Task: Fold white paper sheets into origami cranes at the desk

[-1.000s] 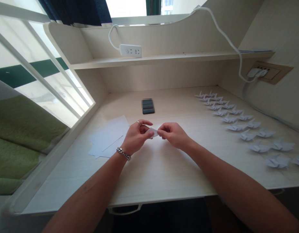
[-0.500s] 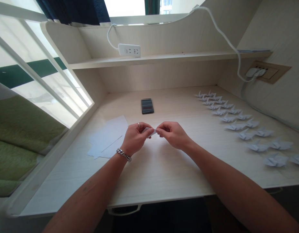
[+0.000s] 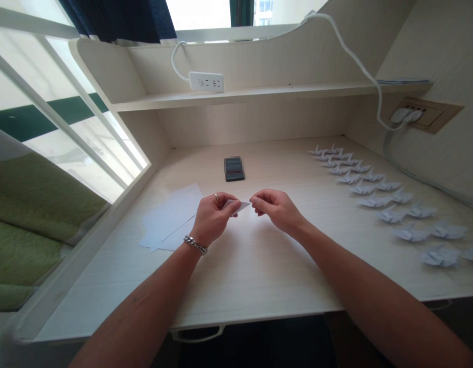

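Observation:
My left hand is closed around a small piece of folded white paper, thumb on top, with much of the paper hidden in the fingers. The paper's pointed end sticks out to the right. At that tip, my right hand is closed in a pinch between thumb and forefinger. Both hands are held over the middle of the desk. Beside my left hand lies a loose stack of white paper sheets. Several folded white paper cranes stand in two rows on the right.
A dark, pixelated flat object lies behind my hands on the desk. A white power strip sits on the shelf. Its white cable runs to a wall socket. Green fabric hangs at the left.
My right hand has shifted slightly right, and more of the paper's pointed end shows between the hands. The camera view has moved a little.

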Motion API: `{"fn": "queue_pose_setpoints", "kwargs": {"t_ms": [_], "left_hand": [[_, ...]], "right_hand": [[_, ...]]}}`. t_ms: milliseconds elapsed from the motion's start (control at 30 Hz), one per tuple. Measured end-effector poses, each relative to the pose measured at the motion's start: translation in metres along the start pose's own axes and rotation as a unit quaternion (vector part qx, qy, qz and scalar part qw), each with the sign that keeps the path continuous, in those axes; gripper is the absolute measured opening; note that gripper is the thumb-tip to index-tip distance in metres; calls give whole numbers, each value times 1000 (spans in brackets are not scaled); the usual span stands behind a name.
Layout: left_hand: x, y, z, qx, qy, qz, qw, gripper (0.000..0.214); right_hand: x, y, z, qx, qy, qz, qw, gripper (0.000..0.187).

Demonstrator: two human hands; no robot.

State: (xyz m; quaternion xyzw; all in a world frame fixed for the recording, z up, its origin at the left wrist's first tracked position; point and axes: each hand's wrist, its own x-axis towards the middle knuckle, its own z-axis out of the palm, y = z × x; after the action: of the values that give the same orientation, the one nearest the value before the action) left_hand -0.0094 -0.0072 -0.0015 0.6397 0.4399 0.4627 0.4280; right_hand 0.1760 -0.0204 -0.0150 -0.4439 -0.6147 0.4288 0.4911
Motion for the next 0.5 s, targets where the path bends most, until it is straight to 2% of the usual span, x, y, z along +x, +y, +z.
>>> {"fn": "queue_pose_setpoints", "kwargs": {"t_ms": [167,500], "left_hand": [[-1,-2,2,2,-14,5,1000,19],[-2,4,3,-14,22,11,1000,19]], "right_hand": [[-3,-1,7,-45,-4,-6,999,17],[-1,-2,6,52,8,0,999,15]]}}
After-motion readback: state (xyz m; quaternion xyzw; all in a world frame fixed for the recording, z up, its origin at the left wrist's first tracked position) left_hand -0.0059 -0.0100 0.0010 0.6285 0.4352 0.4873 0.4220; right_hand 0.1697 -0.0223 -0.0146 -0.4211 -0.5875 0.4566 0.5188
